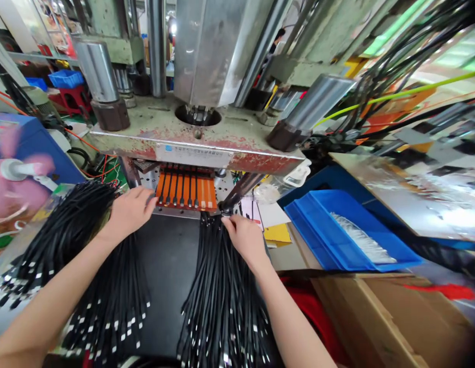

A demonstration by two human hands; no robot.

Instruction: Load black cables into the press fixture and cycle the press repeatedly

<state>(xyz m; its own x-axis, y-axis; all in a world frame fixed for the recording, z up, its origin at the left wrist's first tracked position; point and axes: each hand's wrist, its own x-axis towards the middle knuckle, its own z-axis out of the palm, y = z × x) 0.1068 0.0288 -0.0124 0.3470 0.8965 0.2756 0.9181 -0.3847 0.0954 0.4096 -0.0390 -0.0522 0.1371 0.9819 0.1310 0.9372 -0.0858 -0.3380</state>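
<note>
My left hand [132, 209] is at the left edge of an orange slotted fixture [208, 191] under the press, its thumb slightly apart from its bent fingers. Several black cables [183, 186] with metal plugs lie side by side in the slots; the slots at the right look pale. My right hand [247, 237] has thumb and fingers drawn together at the top of a thick bundle of black cables [222, 291], pinching a cable end there. Another bundle of black cables [111, 301] hangs below my left forearm, and a further pile of black cables [65, 220] lies left of it.
The press plate [199, 135] and its steel columns stand just above the fixture. To the right are a blue bin [317, 230] with pale parts, a yellow piece [278, 235] and a cardboard box [375, 312]. A pink fan [15, 168] stands at the left.
</note>
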